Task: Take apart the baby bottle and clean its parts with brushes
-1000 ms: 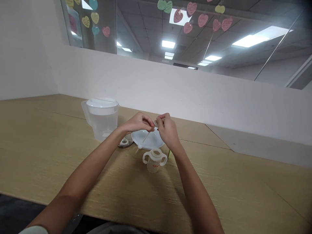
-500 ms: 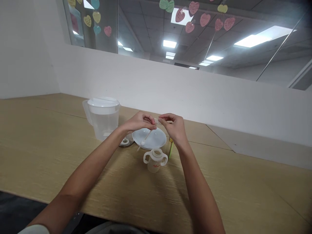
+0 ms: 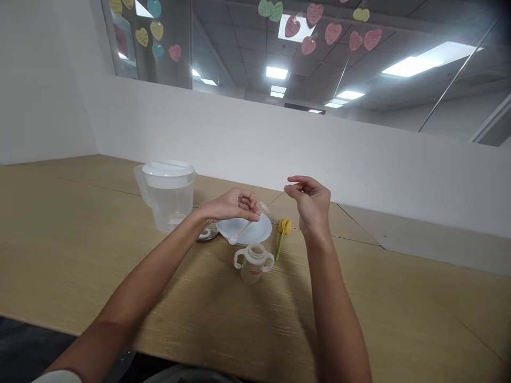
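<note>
My left hand (image 3: 235,205) is closed in a pinch on a thin translucent drinking straw (image 3: 242,230). A rounded weight hangs at the straw's lower end, and a clear wider piece (image 3: 264,208) tops it. To the right and higher, my right hand (image 3: 313,202) pinches a thin wire-like rod (image 3: 276,199) that slants down to the straw's top; whether its tip is inside cannot be made out. Below both hands, a translucent two-handled sippy cup (image 3: 252,271) stands upright without a lid. Behind it is a white bowl (image 3: 261,232), partly hidden by my left hand and the straw.
A clear water pitcher (image 3: 170,199) with a white lid stands at the left. Beside the bowl sits a round lid-like piece (image 3: 207,232), partly covered by my arm. A yellow flower-shaped thing with a green stem (image 3: 284,227) lies right of the bowl. A white wall (image 3: 239,133) rises behind.
My right hand has moved right and upward, away from my left hand, and the thin rod now shows between them. The yellow flower-shaped head has come into view.
</note>
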`<state>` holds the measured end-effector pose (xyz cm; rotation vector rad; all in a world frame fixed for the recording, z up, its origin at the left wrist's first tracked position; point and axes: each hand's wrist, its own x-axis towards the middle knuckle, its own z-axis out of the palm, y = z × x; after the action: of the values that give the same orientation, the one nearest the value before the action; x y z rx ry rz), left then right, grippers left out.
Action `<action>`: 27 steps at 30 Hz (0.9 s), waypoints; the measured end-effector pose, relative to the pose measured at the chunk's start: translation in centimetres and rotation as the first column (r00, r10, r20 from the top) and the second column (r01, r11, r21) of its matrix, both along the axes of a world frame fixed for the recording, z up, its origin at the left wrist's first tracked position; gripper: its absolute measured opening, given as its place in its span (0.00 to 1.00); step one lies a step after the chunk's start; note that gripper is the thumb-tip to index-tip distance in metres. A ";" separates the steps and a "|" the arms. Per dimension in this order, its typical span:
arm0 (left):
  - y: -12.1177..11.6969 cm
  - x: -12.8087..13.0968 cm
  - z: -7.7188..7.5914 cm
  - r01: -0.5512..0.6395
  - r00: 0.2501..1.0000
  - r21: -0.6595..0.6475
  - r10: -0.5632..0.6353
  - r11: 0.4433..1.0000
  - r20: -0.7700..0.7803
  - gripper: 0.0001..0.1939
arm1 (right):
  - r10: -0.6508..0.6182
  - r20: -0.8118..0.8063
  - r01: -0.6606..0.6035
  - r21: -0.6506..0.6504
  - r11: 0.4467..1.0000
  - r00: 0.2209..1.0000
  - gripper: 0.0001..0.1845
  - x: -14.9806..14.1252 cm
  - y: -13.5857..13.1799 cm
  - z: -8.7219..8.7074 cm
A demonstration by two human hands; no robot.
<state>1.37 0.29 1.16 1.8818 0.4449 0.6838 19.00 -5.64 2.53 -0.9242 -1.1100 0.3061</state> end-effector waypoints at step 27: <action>0.3 -0.2 -0.1 0.075 0.997 -0.032 -0.075 0.997 -0.017 0.17 | 0.021 -0.121 -0.022 -0.004 1.000 0.992 0.11 1.9 -0.3 0.2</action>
<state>1.16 0.55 1.02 1.8672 0.3924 0.6071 20.86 -5.97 2.77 -0.8876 -1.0089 0.3780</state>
